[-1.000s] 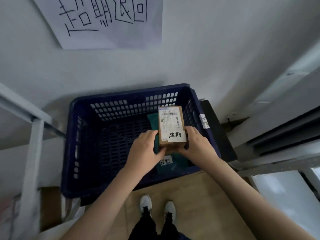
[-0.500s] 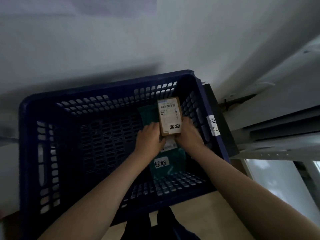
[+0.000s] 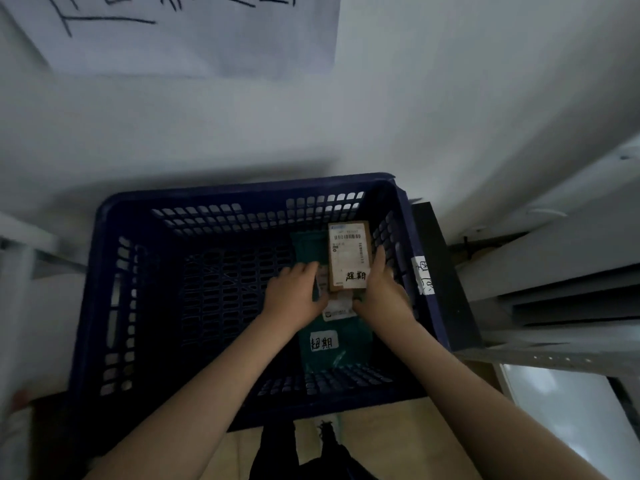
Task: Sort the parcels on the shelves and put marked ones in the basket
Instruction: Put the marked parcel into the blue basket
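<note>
- The left hand (image 3: 294,294) is inside the blue basket (image 3: 90,306), just to the left of the small brown box (image 3: 349,256). Its fingers are bent a little. I cannot tell if it touches the box or holds anything.
- The right hand (image 3: 381,292) is on the right side of the box. Its fingers reach up along the box's right edge and its thumb sits near the bottom corner, so it looks like it holds the box.
- The small brown box is low in the basket, in the far right part, close to the right wall. It lies over the green bag (image 3: 332,337).
- The box has a white label (image 3: 348,245) with a bar code on top, and black handwriting on a white patch near its bottom end.
- The green bag lies flat on the basket floor along the right side. It has a white sticker (image 3: 323,342) with black handwriting too, and another white label under the box.
- The basket is dark blue with lots of holes in its walls and floor. It stands against a white wall.
- A big paper sign (image 3: 194,32) with black handwriting hangs on the wall above the basket.
- A dark panel with a white tag (image 3: 423,275) stands just right of the basket, and grey metal shelves (image 3: 554,296) are next to it.
- The person's dark trousers show at the bottom, over a tan floor (image 3: 398,431).
</note>
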`<state>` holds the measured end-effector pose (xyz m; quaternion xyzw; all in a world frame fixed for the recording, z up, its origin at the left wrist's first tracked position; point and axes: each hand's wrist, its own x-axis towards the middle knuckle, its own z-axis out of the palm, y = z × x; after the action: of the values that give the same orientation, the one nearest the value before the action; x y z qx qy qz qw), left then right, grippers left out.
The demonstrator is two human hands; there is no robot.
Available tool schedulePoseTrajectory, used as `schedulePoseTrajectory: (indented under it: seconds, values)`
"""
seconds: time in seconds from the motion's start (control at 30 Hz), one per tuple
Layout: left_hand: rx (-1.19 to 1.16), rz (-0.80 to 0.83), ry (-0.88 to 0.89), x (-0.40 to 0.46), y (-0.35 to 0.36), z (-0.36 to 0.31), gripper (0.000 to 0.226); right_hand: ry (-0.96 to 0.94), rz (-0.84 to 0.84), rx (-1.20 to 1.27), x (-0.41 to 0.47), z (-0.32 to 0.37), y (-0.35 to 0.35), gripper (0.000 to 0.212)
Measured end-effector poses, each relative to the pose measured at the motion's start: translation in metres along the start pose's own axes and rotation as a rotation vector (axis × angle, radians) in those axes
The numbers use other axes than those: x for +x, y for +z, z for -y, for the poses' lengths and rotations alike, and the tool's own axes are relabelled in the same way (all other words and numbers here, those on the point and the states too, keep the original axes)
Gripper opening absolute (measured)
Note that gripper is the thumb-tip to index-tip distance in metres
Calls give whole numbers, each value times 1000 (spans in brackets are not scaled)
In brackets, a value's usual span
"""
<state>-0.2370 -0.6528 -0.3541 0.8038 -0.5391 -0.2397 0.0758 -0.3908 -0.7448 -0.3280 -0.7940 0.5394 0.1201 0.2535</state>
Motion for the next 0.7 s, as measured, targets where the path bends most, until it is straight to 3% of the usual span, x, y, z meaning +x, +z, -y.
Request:
schedulePoseTrajectory:
  seconds: [0.2, 0.33, 0.4, 0.7]
  values:
    - [7, -158, -133, -55, -37, 2, 67, -189, -77, -233, -39, 8, -26, 109]
    - [-22, -290, -188, -107, -63, 5, 64, -362, -37, -356, -65, 33, -37, 72]
    - [-17, -342, -206, -140, -74, 9, 63, -472, -19, -411, -84, 52, -37, 63]
    - [-78, -596, -363, -321, -112, 57, 59, -924, -140, -311, -204, 172, -12, 57]
